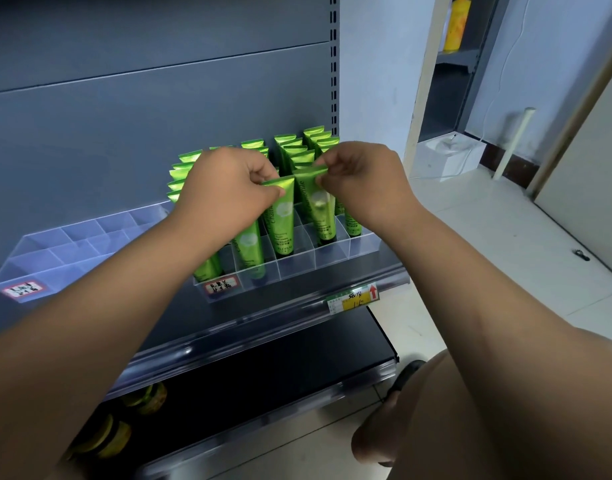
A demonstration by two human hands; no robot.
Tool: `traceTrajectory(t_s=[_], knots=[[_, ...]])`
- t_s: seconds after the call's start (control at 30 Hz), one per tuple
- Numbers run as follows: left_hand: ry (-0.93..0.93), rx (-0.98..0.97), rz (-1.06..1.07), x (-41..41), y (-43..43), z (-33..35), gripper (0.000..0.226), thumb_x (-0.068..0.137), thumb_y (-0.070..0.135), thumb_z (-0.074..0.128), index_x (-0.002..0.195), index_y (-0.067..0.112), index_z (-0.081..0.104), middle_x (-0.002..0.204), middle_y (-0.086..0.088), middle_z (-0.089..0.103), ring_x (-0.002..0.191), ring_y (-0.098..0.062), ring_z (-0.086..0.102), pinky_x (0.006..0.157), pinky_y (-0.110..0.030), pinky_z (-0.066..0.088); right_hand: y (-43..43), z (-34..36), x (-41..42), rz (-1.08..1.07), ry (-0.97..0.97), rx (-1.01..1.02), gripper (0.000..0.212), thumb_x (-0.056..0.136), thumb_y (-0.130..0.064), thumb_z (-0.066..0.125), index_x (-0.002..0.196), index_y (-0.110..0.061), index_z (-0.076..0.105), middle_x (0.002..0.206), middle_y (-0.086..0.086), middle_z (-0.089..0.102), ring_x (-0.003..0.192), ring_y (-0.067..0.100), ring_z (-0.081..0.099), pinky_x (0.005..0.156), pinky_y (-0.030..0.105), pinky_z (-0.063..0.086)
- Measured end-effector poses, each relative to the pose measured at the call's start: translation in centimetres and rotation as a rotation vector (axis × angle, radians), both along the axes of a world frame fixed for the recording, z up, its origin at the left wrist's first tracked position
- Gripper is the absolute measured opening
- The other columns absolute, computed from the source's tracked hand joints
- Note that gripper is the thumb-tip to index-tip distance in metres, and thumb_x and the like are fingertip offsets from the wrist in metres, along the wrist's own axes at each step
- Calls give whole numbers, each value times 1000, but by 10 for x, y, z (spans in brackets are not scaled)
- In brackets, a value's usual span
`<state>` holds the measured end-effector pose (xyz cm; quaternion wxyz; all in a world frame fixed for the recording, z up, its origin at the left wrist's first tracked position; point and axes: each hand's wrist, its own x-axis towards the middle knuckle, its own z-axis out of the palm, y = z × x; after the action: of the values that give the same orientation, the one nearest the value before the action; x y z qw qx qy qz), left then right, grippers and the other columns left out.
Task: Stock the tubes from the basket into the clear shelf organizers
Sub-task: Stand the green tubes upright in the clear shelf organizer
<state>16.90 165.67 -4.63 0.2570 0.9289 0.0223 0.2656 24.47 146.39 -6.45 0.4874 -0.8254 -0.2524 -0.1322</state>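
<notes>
Several green tubes (290, 150) stand cap-down in a clear shelf organizer (332, 258) on the grey shelf. My left hand (228, 188) pinches the flat top of one green tube (283, 213) that stands in a front compartment. Close beside it, my right hand (363, 174) pinches the top of a second green tube (316, 206), whose black cap sits in a compartment further right. A second clear organizer (55, 251) to the left holds no tubes. The basket is out of view.
A yellow price tag (354, 296) hangs on the shelf's front rail. Dark green jars (148, 398) sit on the lower shelf. A white box (449, 157) and a white pipe (514, 143) stand on the tiled floor to the right. My knee (418, 420) is at the bottom right.
</notes>
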Motion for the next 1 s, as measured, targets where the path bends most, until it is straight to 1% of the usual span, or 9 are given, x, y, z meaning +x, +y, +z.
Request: traceTrajectory(t_s=[0.1, 0.2, 0.27, 0.37, 0.5, 0.73, 0.83, 0.9, 1.0], knots=[[37, 20, -6, 0, 1, -2, 8, 78, 25, 85, 82, 25, 77, 75, 12, 70, 76, -13, 67, 76, -36, 57, 1, -1, -1, -6, 4, -36, 16, 82, -14, 77, 95, -22, 78, 74, -4, 72, 63, 5, 59, 66, 20, 47], [71, 19, -14, -1, 3, -5, 8, 79, 21, 83, 78, 24, 76, 72, 12, 70, 74, -11, 68, 76, -33, 57, 2, -2, -1, -22, -8, -99, 16, 82, -12, 76, 93, -23, 78, 74, -9, 68, 69, 8, 60, 65, 19, 45], [91, 31, -23, -2, 3, -6, 9, 80, 18, 83, 77, 23, 76, 71, 13, 70, 74, -10, 67, 75, -32, 57, 1, -3, -1, -38, -23, -148, 16, 81, -12, 75, 91, -23, 79, 78, -8, 68, 74, 10, 60, 64, 17, 44], [117, 55, -35, -2, 3, -8, 9, 81, 17, 81, 76, 23, 76, 72, 14, 70, 74, -9, 67, 75, -31, 56, -1, -5, 2, -66, -9, -183, 17, 81, -12, 75, 92, -23, 79, 81, -6, 69, 78, 13, 61, 67, 20, 45], [118, 99, -35, -2, 5, -11, 11, 81, 18, 78, 76, 27, 75, 73, 16, 69, 75, -7, 67, 75, -32, 57, -3, -7, 7, -95, 0, -218, 19, 81, -10, 75, 95, -21, 80, 74, -15, 60, 79, 12, 60, 66, 20, 42], [56, 156, -50, -5, 8, -12, 12, 83, 11, 71, 83, 22, 75, 78, 11, 70, 78, -12, 67, 78, -36, 58, -3, -9, 10, -99, -22, -281, 22, 80, -8, 74, 96, -22, 80, 66, -21, 54, 77, 12, 59, 70, 21, 43], [42, 172, -59, -6, 9, -13, 13, 83, 9, 70, 84, 21, 75, 80, 9, 71, 79, -13, 67, 78, -36, 58, -4, -10, 13, -118, -54, -298, 23, 81, -8, 74, 98, -22, 79, 69, -19, 56, 79, 12, 57, 72, 20, 41], [37, 176, -57, -6, 10, -15, 13, 83, 9, 69, 84, 21, 74, 80, 9, 71, 79, -13, 67, 78, -37, 58, -3, -10, 13, -127, -87, -328, 24, 81, -8, 74, 99, -22, 79, 75, -14, 58, 81, 13, 58, 73, 21, 41], [29, 171, -53, -5, 10, -16, 13, 83, 10, 69, 85, 21, 75, 81, 9, 71, 79, -13, 66, 78, -37, 58, -2, -11, 13, -126, -128, -359, 25, 81, -7, 73, 100, -23, 78, 80, -11, 59, 85, 17, 62, 74, 24, 46]])
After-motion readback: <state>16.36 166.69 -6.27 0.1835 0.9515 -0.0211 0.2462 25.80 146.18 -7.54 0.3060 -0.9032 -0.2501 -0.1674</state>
